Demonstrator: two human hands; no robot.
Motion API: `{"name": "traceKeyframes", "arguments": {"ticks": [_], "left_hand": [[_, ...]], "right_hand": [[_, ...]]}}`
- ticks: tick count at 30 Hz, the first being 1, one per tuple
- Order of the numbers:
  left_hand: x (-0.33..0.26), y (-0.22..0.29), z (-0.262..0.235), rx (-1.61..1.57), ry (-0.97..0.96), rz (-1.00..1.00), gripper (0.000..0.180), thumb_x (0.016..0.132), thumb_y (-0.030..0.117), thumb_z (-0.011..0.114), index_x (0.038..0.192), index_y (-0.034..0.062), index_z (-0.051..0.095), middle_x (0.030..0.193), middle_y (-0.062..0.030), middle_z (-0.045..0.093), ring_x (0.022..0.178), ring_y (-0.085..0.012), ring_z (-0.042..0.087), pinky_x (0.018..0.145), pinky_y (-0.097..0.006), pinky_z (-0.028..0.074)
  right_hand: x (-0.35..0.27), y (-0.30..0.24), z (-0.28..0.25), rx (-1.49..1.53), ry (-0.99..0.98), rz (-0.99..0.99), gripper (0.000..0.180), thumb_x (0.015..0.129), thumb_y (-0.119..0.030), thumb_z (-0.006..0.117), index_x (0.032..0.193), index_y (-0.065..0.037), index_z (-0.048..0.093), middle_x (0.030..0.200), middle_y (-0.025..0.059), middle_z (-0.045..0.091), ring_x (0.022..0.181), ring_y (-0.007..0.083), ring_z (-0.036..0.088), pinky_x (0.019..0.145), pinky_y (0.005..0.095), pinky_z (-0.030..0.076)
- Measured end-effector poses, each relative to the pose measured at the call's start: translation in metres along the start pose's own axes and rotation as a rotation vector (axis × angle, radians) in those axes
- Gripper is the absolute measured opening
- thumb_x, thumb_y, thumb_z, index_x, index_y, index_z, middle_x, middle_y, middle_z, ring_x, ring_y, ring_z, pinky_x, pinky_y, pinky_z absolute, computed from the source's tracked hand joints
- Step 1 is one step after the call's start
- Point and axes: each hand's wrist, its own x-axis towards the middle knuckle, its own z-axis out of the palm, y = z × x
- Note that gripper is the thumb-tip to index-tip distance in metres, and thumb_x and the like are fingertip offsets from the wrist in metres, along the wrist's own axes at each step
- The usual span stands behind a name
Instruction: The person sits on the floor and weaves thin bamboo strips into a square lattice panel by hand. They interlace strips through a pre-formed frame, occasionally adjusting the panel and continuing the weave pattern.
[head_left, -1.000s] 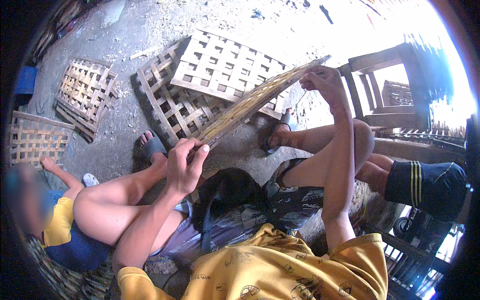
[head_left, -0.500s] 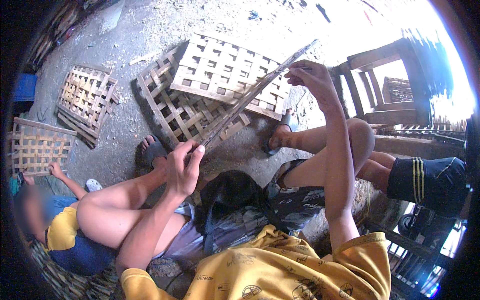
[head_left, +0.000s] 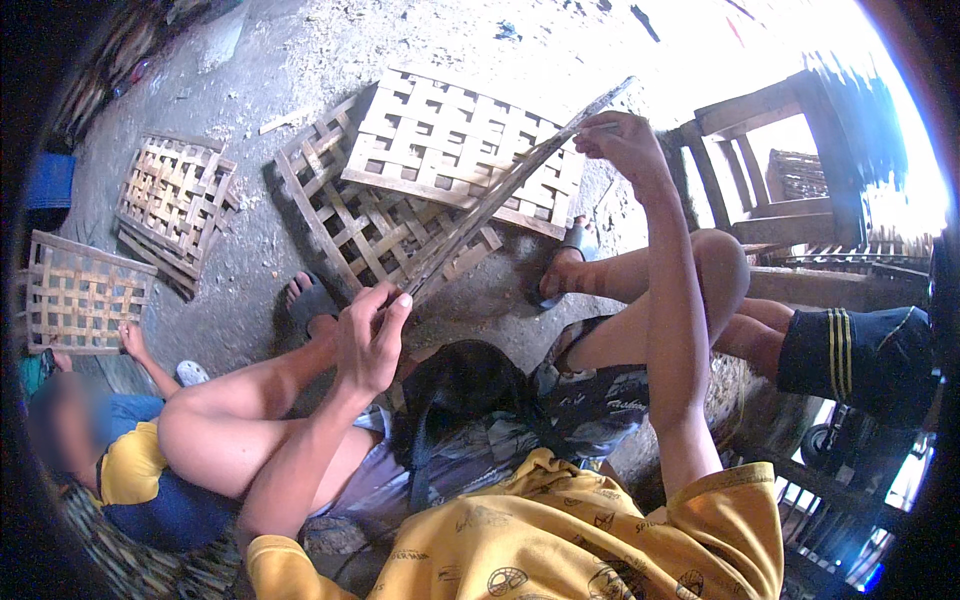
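A long, narrow wooden strip (head_left: 500, 192) slants up and away to the right in front of me. My left hand (head_left: 368, 335) is closed on its near end, the thumb lying on top. Close by the strip's far end is my right hand (head_left: 628, 150), its fingers pinched together. Something thin seems to show at those fingertips, too small to name. Beyond the strip, a pale woven lattice panel (head_left: 440, 130) overlaps a darker woven panel (head_left: 370, 225) on the ground.
More woven panels (head_left: 172, 190) lie to the left. Another person (head_left: 135, 460) sits there, a hand beside a small lattice panel (head_left: 88, 295). A wooden frame (head_left: 765, 110) stands at the right, near someone in dark striped shorts (head_left: 860, 350). A blue container (head_left: 52, 182) is far left.
My right hand has shifted very slightly along the strip's far end, while my left hand keeps its hold. The other person's hand at the left has moved a little to the right.
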Motion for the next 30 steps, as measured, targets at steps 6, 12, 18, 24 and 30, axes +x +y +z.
{"name": "traceKeyframes", "arguments": {"ticks": [6,12,18,24,30], "left_hand": [[-0.001,0.004,-0.001,0.016,-0.005,0.013,0.038,0.102,0.033,0.059,0.093,-0.0033,0.065,0.082,-0.0158,0.062,0.076,-0.0226,0.063,0.067,-0.038,0.047],[-0.005,-0.004,-0.003,-0.032,0.034,-0.018,0.038,0.103,0.032,0.059,0.093,-0.0037,0.065,0.082,-0.0159,0.062,0.077,-0.0233,0.063,0.069,-0.038,0.047],[-0.002,-0.013,-0.002,-0.018,0.006,-0.001,0.041,0.103,0.035,0.057,0.093,-0.0036,0.063,0.079,-0.0164,0.061,0.077,-0.0262,0.062,0.069,-0.039,0.046],[-0.003,0.0,-0.001,-0.011,0.02,-0.001,0.042,0.103,0.037,0.057,0.093,-0.0029,0.063,0.081,-0.0171,0.062,0.077,-0.0283,0.062,0.07,-0.04,0.046],[-0.004,-0.002,-0.002,0.032,0.007,0.027,0.042,0.103,0.038,0.057,0.092,-0.0025,0.064,0.084,-0.0176,0.062,0.08,-0.0295,0.063,0.069,-0.04,0.046]], "right_hand": [[0.015,0.024,-0.021,0.115,0.26,0.03,0.03,0.098,-0.013,0.066,0.118,0.008,0.071,0.1,0.0188,0.078,0.089,0.0207,0.077,0.083,0.0318,0.062],[0.0,0.001,-0.011,0.194,0.074,0.092,0.032,0.097,-0.018,0.07,0.114,0.008,0.071,0.098,0.0183,0.078,0.088,0.0222,0.077,0.084,0.0333,0.062],[-0.014,-0.017,0.004,0.293,-0.051,0.02,0.03,0.099,-0.018,0.071,0.115,0.008,0.071,0.098,0.0183,0.077,0.089,0.0212,0.077,0.085,0.0318,0.062],[-0.007,-0.01,0.007,0.186,-0.072,0.023,0.028,0.098,-0.017,0.073,0.113,0.007,0.072,0.096,0.0168,0.077,0.086,0.0205,0.077,0.082,0.0311,0.063],[-0.003,-0.012,0.011,0.199,-0.047,0.041,0.026,0.097,-0.016,0.074,0.109,0.007,0.074,0.096,0.0171,0.077,0.087,0.0206,0.077,0.082,0.0307,0.063]]}}
